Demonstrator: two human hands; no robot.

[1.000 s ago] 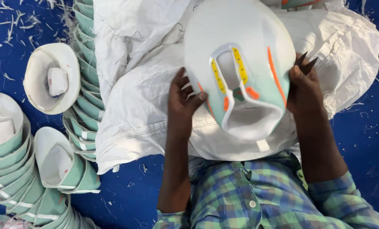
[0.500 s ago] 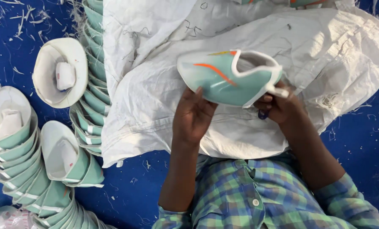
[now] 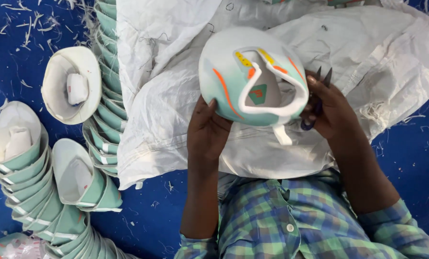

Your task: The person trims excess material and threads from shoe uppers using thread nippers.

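I hold a mint-green and white shoe upper point(image 3: 243, 72) with orange and yellow trim above a white woven sack point(image 3: 176, 96). Its opening faces me and a white pull tab hangs from its lower edge. My left hand point(image 3: 207, 127) grips the upper from below on its left side. My right hand point(image 3: 327, 108) presses against the upper's right edge and also holds small dark scissors point(image 3: 315, 103), whose tips stick up past my fingers.
Curved stacks of nested mint-green uppers point(image 3: 27, 192) lie on the blue floor point(image 3: 416, 158) at the left, with another row point(image 3: 104, 110) along the sack's edge. One white upper point(image 3: 73, 86) lies apart. Thread scraps litter the floor.
The upper has been turned in my hands: first opening toward me, then side-on, now opening toward me again and raised slightly. Both hands stayed on it.
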